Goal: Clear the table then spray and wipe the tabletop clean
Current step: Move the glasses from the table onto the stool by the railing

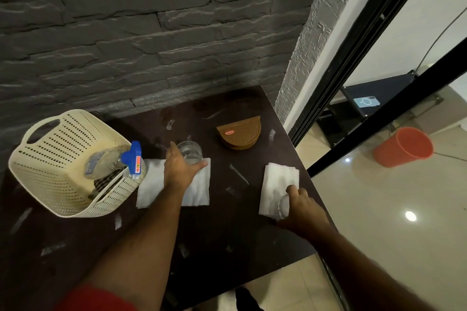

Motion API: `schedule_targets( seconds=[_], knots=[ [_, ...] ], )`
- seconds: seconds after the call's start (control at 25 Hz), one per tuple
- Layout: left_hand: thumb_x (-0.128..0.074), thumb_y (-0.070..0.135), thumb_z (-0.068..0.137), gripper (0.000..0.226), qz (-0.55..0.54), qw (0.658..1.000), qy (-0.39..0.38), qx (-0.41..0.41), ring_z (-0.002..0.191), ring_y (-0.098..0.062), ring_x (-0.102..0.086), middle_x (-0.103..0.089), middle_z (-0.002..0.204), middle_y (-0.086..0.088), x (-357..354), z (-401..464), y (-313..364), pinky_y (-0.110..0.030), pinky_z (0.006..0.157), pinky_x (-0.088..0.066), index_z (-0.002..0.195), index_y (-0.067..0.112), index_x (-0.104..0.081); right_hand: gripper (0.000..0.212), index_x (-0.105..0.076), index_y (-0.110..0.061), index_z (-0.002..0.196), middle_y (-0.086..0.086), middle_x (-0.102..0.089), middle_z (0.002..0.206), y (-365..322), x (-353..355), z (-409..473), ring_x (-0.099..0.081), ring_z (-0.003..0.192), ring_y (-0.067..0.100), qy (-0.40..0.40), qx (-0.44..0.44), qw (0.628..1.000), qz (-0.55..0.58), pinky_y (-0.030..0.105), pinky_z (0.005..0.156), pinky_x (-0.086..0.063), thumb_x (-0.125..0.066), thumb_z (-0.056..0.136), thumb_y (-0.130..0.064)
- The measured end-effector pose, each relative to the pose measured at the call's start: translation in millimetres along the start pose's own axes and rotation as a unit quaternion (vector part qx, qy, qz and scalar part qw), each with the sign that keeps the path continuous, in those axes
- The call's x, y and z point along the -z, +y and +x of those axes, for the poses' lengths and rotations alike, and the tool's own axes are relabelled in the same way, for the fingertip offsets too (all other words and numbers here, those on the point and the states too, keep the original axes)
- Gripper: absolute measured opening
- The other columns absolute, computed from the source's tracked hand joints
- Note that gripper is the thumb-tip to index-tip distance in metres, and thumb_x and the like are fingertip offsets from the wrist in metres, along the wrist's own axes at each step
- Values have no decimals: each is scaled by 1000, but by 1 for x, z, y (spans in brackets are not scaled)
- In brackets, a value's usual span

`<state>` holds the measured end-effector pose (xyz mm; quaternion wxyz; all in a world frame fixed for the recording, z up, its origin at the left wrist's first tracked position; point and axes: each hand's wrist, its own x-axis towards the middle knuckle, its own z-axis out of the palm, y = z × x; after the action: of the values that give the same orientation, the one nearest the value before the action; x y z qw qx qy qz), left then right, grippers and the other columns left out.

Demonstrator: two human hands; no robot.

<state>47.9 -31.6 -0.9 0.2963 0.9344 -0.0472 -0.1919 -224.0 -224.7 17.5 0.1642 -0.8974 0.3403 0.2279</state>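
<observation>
Gripping glass (pixel 190 153), left hand (pixel 180 168).

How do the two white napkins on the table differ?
The left napkin lies spread wide beside the basket, with a glass at its far edge gripped by the left hand. The right napkin looks narrower, sits near the table's right edge, and the right hand grips a glass on it. Both are white and flat.
</observation>
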Motion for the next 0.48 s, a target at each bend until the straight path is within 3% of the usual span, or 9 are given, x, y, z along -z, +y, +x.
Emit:
schedule_targets(
  seconds=[0.16,0.32,0.48],
  knots=[
    [-87,41,60,114,-16,1000,21,-6,131,-28,-42,-34,149,-11,-2,1,-4,-39,103,-41,149,12,-21,97,-30,-28,135,5,-45,137,0,5,2,-54,112,23,24,-14,998,60,33,79,-57,-83,58,-53],
    [-88,37,62,104,-39,998,50,-14,126,-28,-48,-41,143,-11,-3,-1,-5,-38,100,-44,145,10,-30,88,-33,-29,131,3,-46,133,0,18,12,-52,108,20,84,14,991,99,26,68,-51,-79,57,-44],
    [-87,38,62,101,-31,998,55,-10,124,-27,-50,-43,142,-11,-4,-3,-5,-41,100,-47,143,11,-33,87,-36,-26,135,2,-46,136,-2,18,18,-49,115,22,98,7,989,109,31,81,-52,-77,61,-48]
  ],
)
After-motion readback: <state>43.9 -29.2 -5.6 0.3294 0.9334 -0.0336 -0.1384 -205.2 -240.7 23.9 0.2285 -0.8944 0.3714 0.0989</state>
